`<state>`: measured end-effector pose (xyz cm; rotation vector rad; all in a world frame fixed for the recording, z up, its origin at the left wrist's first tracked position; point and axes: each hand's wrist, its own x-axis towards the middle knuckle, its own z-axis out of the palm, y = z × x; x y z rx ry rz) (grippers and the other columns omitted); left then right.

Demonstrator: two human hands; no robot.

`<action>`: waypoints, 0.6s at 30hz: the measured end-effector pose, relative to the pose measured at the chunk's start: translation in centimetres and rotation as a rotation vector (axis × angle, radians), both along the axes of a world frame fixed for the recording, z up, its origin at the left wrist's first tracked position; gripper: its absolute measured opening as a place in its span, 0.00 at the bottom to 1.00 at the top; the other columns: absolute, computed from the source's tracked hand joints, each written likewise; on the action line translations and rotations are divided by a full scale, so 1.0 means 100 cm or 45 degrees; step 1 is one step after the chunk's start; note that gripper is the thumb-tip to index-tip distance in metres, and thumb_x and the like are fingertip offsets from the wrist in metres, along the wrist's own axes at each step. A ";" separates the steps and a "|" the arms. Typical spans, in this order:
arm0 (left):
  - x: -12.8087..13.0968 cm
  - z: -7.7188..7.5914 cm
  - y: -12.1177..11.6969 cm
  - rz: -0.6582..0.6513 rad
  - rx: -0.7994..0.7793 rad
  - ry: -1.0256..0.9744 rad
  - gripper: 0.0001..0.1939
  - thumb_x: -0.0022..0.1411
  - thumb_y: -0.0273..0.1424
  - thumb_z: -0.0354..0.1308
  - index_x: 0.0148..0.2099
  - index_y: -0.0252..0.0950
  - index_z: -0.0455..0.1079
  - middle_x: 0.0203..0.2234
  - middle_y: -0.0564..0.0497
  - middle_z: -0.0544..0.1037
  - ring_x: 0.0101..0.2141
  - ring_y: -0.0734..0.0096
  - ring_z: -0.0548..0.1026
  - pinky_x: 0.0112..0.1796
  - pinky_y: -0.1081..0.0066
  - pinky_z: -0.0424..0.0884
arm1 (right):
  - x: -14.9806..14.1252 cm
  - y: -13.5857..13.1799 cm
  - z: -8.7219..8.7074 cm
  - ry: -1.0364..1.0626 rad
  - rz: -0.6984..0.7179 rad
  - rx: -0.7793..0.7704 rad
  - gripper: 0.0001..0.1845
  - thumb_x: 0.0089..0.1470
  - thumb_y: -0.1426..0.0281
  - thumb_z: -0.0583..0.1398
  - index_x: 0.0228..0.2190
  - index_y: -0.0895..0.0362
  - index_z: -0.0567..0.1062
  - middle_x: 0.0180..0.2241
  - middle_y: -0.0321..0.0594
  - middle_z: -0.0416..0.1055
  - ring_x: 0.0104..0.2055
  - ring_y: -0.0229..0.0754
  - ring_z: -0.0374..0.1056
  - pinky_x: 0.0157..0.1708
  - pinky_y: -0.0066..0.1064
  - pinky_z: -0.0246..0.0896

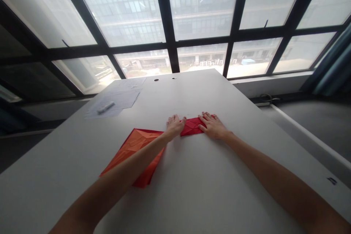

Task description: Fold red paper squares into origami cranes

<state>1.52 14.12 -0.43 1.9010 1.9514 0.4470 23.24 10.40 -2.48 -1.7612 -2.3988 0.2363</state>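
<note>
A folded strip of red paper point(191, 126) with crisscross creases lies on the white table in front of me. My right hand point(213, 127) rests flat over its right end, fingers spread. At the strip's left end is my left hand point(174, 125), its thumb at the paper's edge and its fingers apart on the tabletop. Under my left forearm, partly hidden by it, lie creased orange and red paper sheets point(137, 141), stacked unevenly.
The white table point(192, 95) runs up to large dark-framed windows point(201, 3). White papers point(120, 97) lie at the far left, with a pale, tube-like object point(106, 107) on them. Round holes pierce the table's far end. A dark mark point(331, 180) shows near the right edge.
</note>
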 end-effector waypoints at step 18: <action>0.011 -0.019 -0.005 -0.862 0.374 0.274 0.29 0.72 0.40 0.41 0.70 0.35 0.51 0.68 0.44 0.53 0.68 0.58 0.49 0.65 0.53 0.46 | 0.000 -0.003 -0.002 0.065 0.092 0.048 0.35 0.66 0.53 0.41 0.68 0.55 0.50 0.70 0.45 0.40 0.72 0.48 0.34 0.67 0.54 0.22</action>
